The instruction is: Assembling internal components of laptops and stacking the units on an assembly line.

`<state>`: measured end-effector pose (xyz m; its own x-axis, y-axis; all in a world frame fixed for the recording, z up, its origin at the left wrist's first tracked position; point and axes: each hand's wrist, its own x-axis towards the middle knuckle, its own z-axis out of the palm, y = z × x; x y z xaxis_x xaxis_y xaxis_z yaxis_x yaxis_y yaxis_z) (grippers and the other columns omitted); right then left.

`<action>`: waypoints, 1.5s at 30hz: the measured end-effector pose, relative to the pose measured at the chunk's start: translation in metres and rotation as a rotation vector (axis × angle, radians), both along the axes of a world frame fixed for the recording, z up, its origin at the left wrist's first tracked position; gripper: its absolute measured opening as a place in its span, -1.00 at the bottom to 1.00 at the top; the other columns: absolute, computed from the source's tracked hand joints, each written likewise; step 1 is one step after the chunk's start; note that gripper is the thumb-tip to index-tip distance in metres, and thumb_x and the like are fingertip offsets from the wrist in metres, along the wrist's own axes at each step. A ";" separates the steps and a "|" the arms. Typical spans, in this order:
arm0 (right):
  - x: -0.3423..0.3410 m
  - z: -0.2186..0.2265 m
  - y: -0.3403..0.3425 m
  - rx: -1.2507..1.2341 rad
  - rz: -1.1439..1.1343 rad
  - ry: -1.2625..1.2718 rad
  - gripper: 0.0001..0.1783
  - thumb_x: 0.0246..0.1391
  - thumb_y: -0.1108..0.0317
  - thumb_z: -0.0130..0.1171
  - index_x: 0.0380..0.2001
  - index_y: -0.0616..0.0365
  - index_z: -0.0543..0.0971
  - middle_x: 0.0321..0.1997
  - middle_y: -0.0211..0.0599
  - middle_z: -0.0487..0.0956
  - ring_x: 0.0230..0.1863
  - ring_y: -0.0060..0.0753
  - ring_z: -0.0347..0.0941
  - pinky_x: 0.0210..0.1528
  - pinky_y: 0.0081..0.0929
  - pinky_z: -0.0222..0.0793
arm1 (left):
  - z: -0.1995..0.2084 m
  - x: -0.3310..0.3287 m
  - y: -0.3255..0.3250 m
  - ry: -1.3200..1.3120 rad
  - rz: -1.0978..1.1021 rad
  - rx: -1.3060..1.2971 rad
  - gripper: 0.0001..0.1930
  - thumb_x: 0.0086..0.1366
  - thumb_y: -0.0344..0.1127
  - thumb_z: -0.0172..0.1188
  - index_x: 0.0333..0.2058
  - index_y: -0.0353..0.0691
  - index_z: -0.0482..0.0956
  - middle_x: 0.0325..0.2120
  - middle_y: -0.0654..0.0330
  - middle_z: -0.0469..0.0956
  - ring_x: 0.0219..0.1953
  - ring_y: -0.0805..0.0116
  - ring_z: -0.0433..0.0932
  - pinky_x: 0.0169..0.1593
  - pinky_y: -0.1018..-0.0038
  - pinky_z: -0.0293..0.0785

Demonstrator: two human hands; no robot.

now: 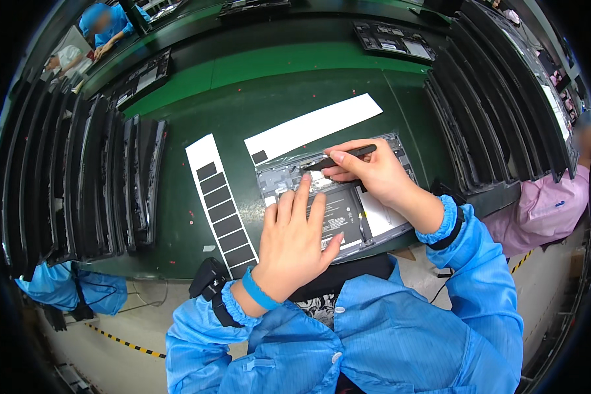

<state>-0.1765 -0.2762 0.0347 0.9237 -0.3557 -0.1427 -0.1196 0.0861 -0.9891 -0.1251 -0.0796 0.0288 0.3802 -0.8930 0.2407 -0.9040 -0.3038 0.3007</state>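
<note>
An opened laptop base [279, 178] lies in front of me on the green bench, its battery [341, 213] and boards bare. My right hand [377, 174] is closed round black tweezers [348, 156], their tip down at the upper left part of the laptop base. My left hand [285, 246] rests on the base with its fingers spread, the index fingertip close to the tweezers' tip. To the left lies a white backing strip [200, 150] with several black square pads [222, 212]. Above the base, a second white strip [322, 125] has one black pad [261, 156] at its left end.
Stacks of dark laptop parts stand upright at the left [85, 177] and the right [492, 105]. More opened laptop bases lie at the far left [141, 80] and far right [395, 41]. A person in pink [545, 213] is at the right, another in blue [121, 25] at the far left.
</note>
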 end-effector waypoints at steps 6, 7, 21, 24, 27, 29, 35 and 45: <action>-0.001 -0.007 0.005 0.024 -0.001 -0.089 -0.66 0.22 0.35 0.12 -0.05 0.40 0.52 -0.06 -0.06 0.57 -0.08 -0.26 0.58 -0.06 -0.48 0.56 | -0.004 0.001 -0.005 -0.032 0.034 -0.020 -0.35 0.07 0.00 0.24 0.01 -0.40 0.39 0.19 -0.18 0.24 0.08 -0.07 0.27 0.11 0.10 0.19; -0.001 -0.006 0.006 0.037 -0.009 -0.097 -0.66 0.22 0.35 0.12 -0.04 0.40 0.51 -0.06 -0.07 0.57 -0.08 -0.26 0.58 -0.06 -0.47 0.56 | -0.005 0.002 -0.005 -0.048 0.048 -0.049 -0.35 0.06 0.00 0.25 0.00 -0.40 0.39 0.18 -0.18 0.24 0.08 -0.06 0.27 0.11 0.10 0.19; 0.095 0.032 0.062 -0.234 0.086 -0.205 -0.69 0.11 0.25 0.23 -0.30 0.36 0.59 -0.45 -0.16 0.62 -0.37 -0.46 0.61 -0.33 -0.53 0.52 | -0.018 0.122 0.073 -0.062 0.486 -0.357 -0.62 0.18 -0.24 0.22 -0.07 -0.31 0.47 -0.09 -0.08 0.52 -0.01 -0.08 0.45 0.01 0.17 0.40; 0.132 0.010 0.080 -0.609 0.071 -0.182 -0.69 0.01 0.22 0.25 -0.39 0.32 0.65 -0.47 -0.01 0.63 -0.37 -0.17 0.63 -0.24 -0.39 0.51 | -0.032 0.112 0.072 -0.072 0.556 0.002 -0.41 0.21 -0.05 0.19 0.12 -0.29 0.38 0.16 -0.02 0.36 0.24 0.02 0.27 0.22 0.14 0.20; 0.141 -0.003 0.083 -0.622 0.070 -0.181 -0.71 0.00 0.26 0.23 -0.38 0.33 0.65 -0.41 0.03 0.64 -0.33 -0.08 0.62 -0.20 -0.37 0.50 | -0.034 0.109 0.071 0.017 0.577 -0.003 -0.37 0.25 0.01 0.13 0.20 -0.22 0.32 0.24 0.01 0.27 0.31 0.00 0.17 0.28 0.11 0.09; 0.142 -0.006 0.080 -0.589 0.084 -0.132 -0.73 -0.02 0.28 0.22 -0.37 0.32 0.65 -0.41 0.02 0.64 -0.32 -0.11 0.63 -0.19 -0.38 0.51 | -0.035 0.108 0.070 -0.029 0.564 0.021 -0.38 0.26 0.00 0.12 0.21 -0.20 0.32 0.24 -0.03 0.26 0.30 -0.03 0.17 0.29 0.11 0.09; 0.145 -0.006 0.082 -0.592 0.080 -0.146 -0.73 -0.03 0.29 0.21 -0.39 0.32 0.66 -0.40 0.04 0.64 -0.32 -0.08 0.63 -0.18 -0.38 0.51 | -0.030 0.107 0.069 -0.041 0.566 0.057 -0.41 0.28 -0.02 0.09 0.21 -0.20 0.32 0.24 -0.03 0.25 0.30 -0.03 0.17 0.29 0.11 0.09; 0.139 -0.005 0.094 -0.618 0.081 -0.306 -0.78 -0.07 0.38 0.22 -0.41 0.35 0.66 -0.46 0.04 0.63 -0.38 -0.11 0.63 -0.23 -0.40 0.53 | -0.029 0.106 0.069 -0.142 0.580 0.099 -0.43 0.31 0.01 0.01 0.20 -0.18 0.32 0.25 0.04 0.24 0.31 0.02 0.16 0.28 0.11 0.12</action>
